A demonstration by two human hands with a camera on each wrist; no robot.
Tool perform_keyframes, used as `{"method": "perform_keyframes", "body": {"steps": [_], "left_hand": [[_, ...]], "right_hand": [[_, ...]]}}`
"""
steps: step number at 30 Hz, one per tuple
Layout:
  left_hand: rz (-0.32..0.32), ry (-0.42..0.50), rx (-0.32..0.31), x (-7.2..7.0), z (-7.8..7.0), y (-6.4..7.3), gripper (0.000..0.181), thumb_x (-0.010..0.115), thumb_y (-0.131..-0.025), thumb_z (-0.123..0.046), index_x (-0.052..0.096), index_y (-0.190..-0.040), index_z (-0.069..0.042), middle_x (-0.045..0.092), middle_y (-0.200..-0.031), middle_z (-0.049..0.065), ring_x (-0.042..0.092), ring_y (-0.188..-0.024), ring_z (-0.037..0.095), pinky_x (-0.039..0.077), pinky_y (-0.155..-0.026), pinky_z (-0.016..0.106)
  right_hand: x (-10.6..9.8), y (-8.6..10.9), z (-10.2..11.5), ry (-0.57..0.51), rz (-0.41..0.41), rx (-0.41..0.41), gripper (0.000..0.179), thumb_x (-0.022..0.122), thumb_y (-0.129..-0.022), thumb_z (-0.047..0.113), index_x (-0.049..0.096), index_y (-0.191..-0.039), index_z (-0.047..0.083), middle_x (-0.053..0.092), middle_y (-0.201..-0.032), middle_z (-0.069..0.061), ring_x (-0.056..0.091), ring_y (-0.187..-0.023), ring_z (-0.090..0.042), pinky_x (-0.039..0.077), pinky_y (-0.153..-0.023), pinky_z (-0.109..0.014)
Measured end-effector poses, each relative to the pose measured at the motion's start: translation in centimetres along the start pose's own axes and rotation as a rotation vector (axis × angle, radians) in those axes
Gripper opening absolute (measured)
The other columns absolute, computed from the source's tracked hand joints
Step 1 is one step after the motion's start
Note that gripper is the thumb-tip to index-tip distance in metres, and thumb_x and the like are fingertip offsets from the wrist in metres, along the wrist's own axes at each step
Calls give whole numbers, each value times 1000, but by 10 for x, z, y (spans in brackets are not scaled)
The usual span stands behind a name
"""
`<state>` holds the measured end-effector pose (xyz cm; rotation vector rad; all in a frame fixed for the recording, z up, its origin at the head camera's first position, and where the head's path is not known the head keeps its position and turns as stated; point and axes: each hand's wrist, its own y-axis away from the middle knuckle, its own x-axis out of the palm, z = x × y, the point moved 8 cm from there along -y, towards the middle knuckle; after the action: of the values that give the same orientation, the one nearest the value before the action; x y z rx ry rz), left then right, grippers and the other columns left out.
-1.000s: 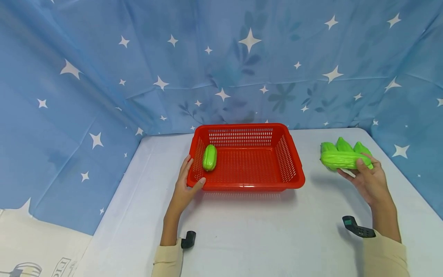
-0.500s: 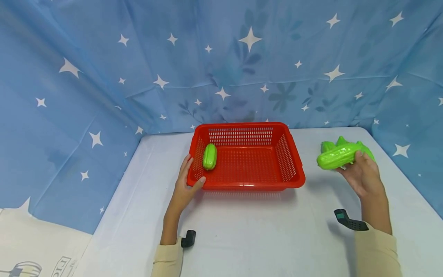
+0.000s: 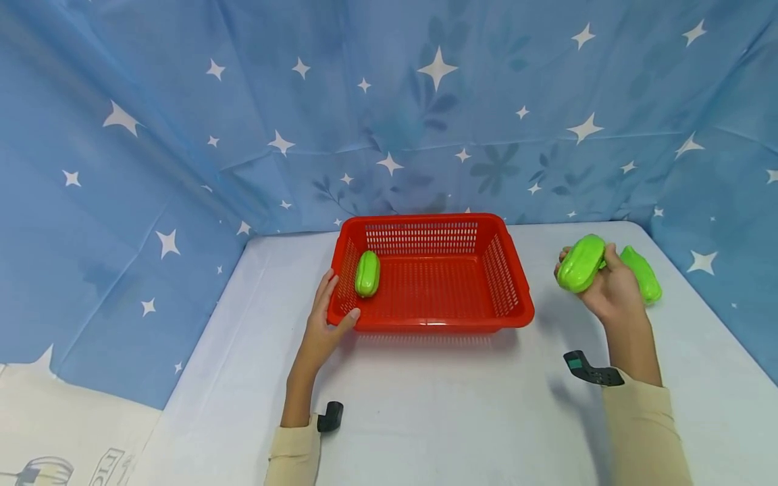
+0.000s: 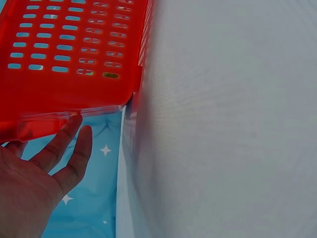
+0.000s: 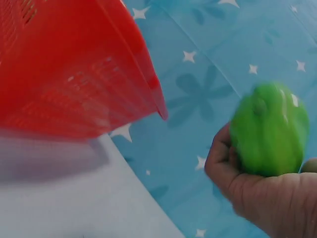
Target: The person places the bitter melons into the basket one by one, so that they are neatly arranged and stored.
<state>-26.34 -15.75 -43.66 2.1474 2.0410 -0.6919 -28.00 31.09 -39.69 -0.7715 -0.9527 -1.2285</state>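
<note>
From my remote station I am viewing a red perforated basket (image 3: 425,324) standing on the white surface (image 3: 456,405), with a blue star-printed cloth (image 3: 389,101) hanging behind it. At the basket's near-left corner, the left hand (image 3: 322,337) is resting its fingers along the outer side and its thumb on the rim; this grip is loose, not clenched, and I am judging it to be steadying the basket. Inside, a boxed green fruit (image 3: 367,274) is lying lengthwise beside the basket's left wall, its long shape probably suiting that side. To the right of the basket, the right hand (image 3: 610,290) is grasping a lifted green fruit (image 3: 581,263) between thumb and fingers, raised and tilted; its ribs are presumably aiding the hold. Farther right of the basket, an outlying green fruit (image 3: 642,277) is lying partly behind that hand. Whether others are hiding there, I cannot tell.
</note>
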Motion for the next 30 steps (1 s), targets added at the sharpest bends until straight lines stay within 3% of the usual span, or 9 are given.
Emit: {"method": "perform_keyframes", "body": {"steps": [3, 8, 12, 14, 18, 23, 27, 30], "left_hand": [[1, 6, 1, 0, 0, -1, 79, 67, -90, -37, 26, -155, -24, 14, -163, -14, 14, -152, 19, 42, -107, 50], [0, 10, 3, 0, 1, 0, 78, 67, -90, -37, 26, -155, -25, 14, -163, -14, 14, -152, 18, 41, -107, 51], [-3, 3, 8, 0, 1, 0, 78, 67, -90, -36, 26, -155, -22, 14, -163, -13, 15, -152, 20, 42, -107, 51], [-5, -1, 6, 0, 1, 0, 79, 67, -90, -37, 27, -155, -21, 14, -162, -14, 15, -152, 19, 42, -107, 51], [-10, -7, 2, 0, 1, 0, 80, 67, -89, -39, 27, -155, -19, 15, -162, -16, 15, -152, 17, 42, -107, 51], [-8, -8, 5, 0, 0, 0, 80, 67, -89, -39, 27, -155, -19, 15, -162, -15, 15, -152, 18, 41, -108, 50], [-8, -13, 4, -1, 0, 0, 79, 67, -90, -39, 27, -155, -19, 14, -163, -14, 15, -152, 19, 41, -108, 51], [-6, -10, -1, -1, 0, 0, 80, 67, -90, -39, 26, -155, -19, 14, -163, -15, 14, -152, 19, 40, -108, 51]], "right_hand": [[8, -7, -7, 96, -26, 26, 43, 47, -101, 36, 29, -135, 19, 49, -119, -14, 53, -109, -26, 52, -91, -46], [15, -16, -17, 243, -37, 28, 27, 46, -103, 15, 33, -126, 12, 57, -106, -15, 62, -94, -26, 59, -80, -38], [14, -19, -21, 321, -69, 17, 31, 48, -101, 10, 33, -128, 13, 61, -106, -14, 66, -94, -25, 61, -78, -36], [16, -20, -23, 307, -42, 9, 32, 47, -102, 10, 35, -131, 12, 61, -110, -14, 67, -99, -27, 60, -82, -37], [21, -22, -23, 296, 29, -9, 37, 44, -103, 14, 32, -139, 16, 61, -118, -13, 68, -106, -32, 59, -86, -41], [29, -22, -24, 389, 79, -35, 52, 42, -104, 20, 15, -148, 31, 53, -128, -10, 67, -107, -32, 59, -85, -41], [35, -22, -26, 427, 77, -39, 62, 42, -103, 22, 9, -151, 44, 36, -133, -9, 59, -111, -27, 57, -87, -40], [38, -24, -28, 458, 43, -38, 66, 45, -103, 17, 9, -151, 43, 37, -128, -9, 58, -109, -25, 57, -85, -37]]}}
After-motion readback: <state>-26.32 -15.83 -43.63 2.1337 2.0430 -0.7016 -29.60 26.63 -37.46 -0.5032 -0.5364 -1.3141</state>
